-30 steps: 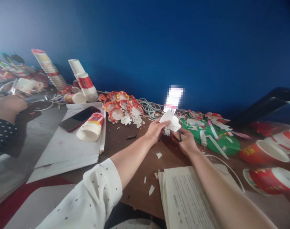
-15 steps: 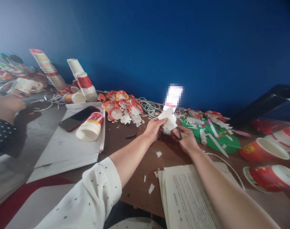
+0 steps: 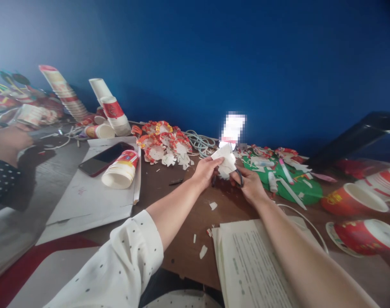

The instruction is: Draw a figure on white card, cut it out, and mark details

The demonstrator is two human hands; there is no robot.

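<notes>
My left hand point(image 3: 206, 171) pinches a white piece of paper point(image 3: 226, 159) by its left side, thumb on top. On the right, my right hand point(image 3: 250, 185) is closed round the dark handle of a pair of scissors point(image 3: 239, 178). The scissors meet the paper at its right side; most of the blades are hidden behind it. Both hands are above the brown table point(image 3: 182, 209). Just behind the paper stands a bright, blurred-out phone-like screen point(image 3: 233, 128).
Left of centre lies a heap of red-and-white cut paper pieces point(image 3: 164, 143). A phone point(image 3: 101, 159) and stacked paper cups point(image 3: 120, 171) rest on a white box point(image 3: 85, 199). Green sheet point(image 3: 297, 192) with scraps lies right. A co-worker's hand point(image 3: 10, 139) is far left.
Hardly anything differs. The paper and scissors have shifted very slightly in my hands, and the whole view has moved a little.
</notes>
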